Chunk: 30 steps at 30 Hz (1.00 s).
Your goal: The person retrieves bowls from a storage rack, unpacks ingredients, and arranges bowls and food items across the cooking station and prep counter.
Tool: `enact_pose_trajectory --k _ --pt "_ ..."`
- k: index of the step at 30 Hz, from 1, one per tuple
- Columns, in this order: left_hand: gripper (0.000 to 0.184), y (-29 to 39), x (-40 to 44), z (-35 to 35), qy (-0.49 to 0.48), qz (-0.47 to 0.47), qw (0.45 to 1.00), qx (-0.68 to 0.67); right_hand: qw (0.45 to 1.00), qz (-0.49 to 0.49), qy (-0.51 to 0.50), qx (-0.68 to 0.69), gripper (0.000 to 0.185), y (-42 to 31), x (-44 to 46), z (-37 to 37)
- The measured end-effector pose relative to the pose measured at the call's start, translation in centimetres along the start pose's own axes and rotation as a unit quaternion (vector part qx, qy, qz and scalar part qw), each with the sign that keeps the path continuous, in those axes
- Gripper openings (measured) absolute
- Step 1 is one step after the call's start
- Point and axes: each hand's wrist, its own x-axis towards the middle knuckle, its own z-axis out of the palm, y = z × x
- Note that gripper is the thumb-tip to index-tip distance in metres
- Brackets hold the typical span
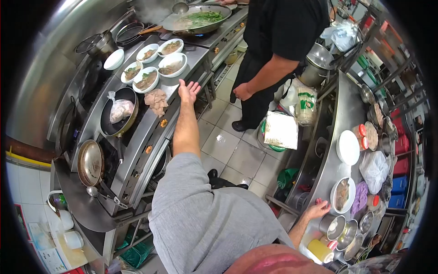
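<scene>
My left hand (189, 91) reaches out over the front edge of the steel stove counter, palm turned up and fingers spread, holding nothing. Close to it on the counter are several white bowls (172, 65) of meat and greens and a crumpled brown cloth or paper (156, 101). On the other side, my right hand (318, 209) is at the edge of the steel prep table, fingers loosely apart. Its fingertips are beside a white bowl of meat (343, 195); whether they touch the rim I cannot tell.
A steaming wok of greens (203, 19) sits at the back. One frying pan (119, 112) holds a plastic bag; another pan (90, 157) lies nearer. A person in black (280, 50) stands ahead in the aisle. Metal bowls (347, 230) and jars (360, 137) crowd the right table.
</scene>
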Motion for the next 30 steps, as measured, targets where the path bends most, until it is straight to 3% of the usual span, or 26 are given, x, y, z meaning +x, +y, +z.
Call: enact_pose_trajectory --k 2,5,6,7,8,9,10,11,12,14,15,16,17,19,20,22,24,25,26,27,28,29,30 --pt "0.073 1.8 2.5 -0.4 -0.008 0.006 0.999 -0.044 1.000 -0.007 0.003 -0.002 0.046 0.3 0.1 0.1" --pt "0.068 2.3 1.7 -0.2 -0.018 0.044 0.994 0.096 0.999 -0.042 -0.004 -0.025 0.048 0.5 -0.4 0.1" --pt "0.061 1.4 1.1 -0.7 -0.001 0.042 0.979 0.197 0.999 -0.042 -0.001 -0.024 0.048 0.4 -0.6 0.1" --pt "0.054 0.0 1.1 -2.4 -0.064 0.032 0.963 0.261 0.997 -0.052 -0.004 -0.049 0.048 0.4 -0.8 0.1" --pt "0.028 -1.1 -2.1 -2.0 -0.043 0.035 0.962 0.269 0.995 -0.062 -0.005 -0.074 0.047 0.3 -1.1 0.2" --pt "0.027 -3.7 -0.5 -6.1 -0.160 -0.014 0.938 0.306 0.995 -0.065 0.001 -0.077 0.047 0.1 -1.3 0.4" --pt "0.031 -5.0 -3.8 -7.3 -0.127 -0.060 0.932 0.335 0.995 -0.065 0.005 -0.076 0.047 0.1 -1.3 0.6" --pt "0.041 -8.0 -3.7 -12.0 -0.153 -0.105 0.912 0.365 0.991 -0.083 0.013 -0.103 0.047 0.6 -1.0 0.6" --pt "0.039 -9.9 -6.1 -14.6 -0.094 -0.108 0.896 0.421 0.986 -0.102 0.020 -0.130 0.046 1.0 -0.9 0.6" --pt "0.053 -15.5 -6.1 -26.7 -0.145 -0.173 0.727 0.649 0.982 -0.101 0.039 -0.154 0.046 0.9 -0.9 1.0" --pt "0.054 -13.1 -10.9 -27.6 -0.128 -0.203 0.750 0.617 0.980 -0.096 0.046 -0.168 0.046 1.1 -0.7 1.1" --pt "0.062 -13.2 -11.5 -30.5 -0.204 -0.279 0.579 0.738 0.978 -0.092 0.053 -0.182 0.046 1.1 -0.6 1.0" --pt "0.066 -12.1 -13.3 -31.8 -0.234 -0.334 0.498 0.765 0.976 -0.091 0.062 -0.189 0.046 1.2 -0.6 1.1" --pt "0.070 -9.3 -16.6 -33.7 -0.246 -0.336 0.500 0.759 0.974 -0.094 0.062 -0.197 0.046 1.4 -0.4 1.1" --pt "0.056 -7.7 -17.8 -34.6 -0.232 -0.273 0.517 0.777 0.972 -0.096 0.059 -0.206 0.046 1.6 -0.3 0.9" --pt "0.046 -5.2 -17.9 -36.1 -0.231 -0.201 0.517 0.799 0.948 -0.143 0.091 -0.269 0.044 4.4 1.8 0.3" --pt "0.051 -3.1 -16.8 -37.9 -0.246 -0.198 0.505 0.803 0.982 -0.043 0.070 -0.173 0.032 0.8 0.5 1.4" --pt "0.052 -2.2 -16.5 -38.0 -0.206 -0.202 0.536 0.794 0.993 -0.058 -0.015 -0.105 0.023 0.1 1.1 1.3" --pt "0.053 -1.4 -16.1 -38.2 -0.166 -0.203 0.566 0.781 0.997 0.034 -0.054 0.046 0.024 -0.5 1.8 1.9" --pt "0.051 -0.9 -16.2 -37.8 -0.082 -0.208 0.615 0.756 0.998 0.058 -0.005 0.035 0.023 0.7 3.0 2.5" --pt "0.051 -0.8 -16.3 -37.7 -0.070 -0.216 0.642 0.732 0.987 0.145 0.059 0.041 0.030 -1.0 2.9 3.6" --pt "0.050 -1.0 -16.7 -37.4 -0.044 -0.223 0.672 0.704 0.975 0.184 0.049 0.113 0.041 -3.3 2.3 4.2" --pt "0.050 -1.9 -17.5 -36.9 -0.062 -0.228 0.658 0.715 0.964 0.203 0.029 0.170 0.051 -3.3 2.5 4.1"
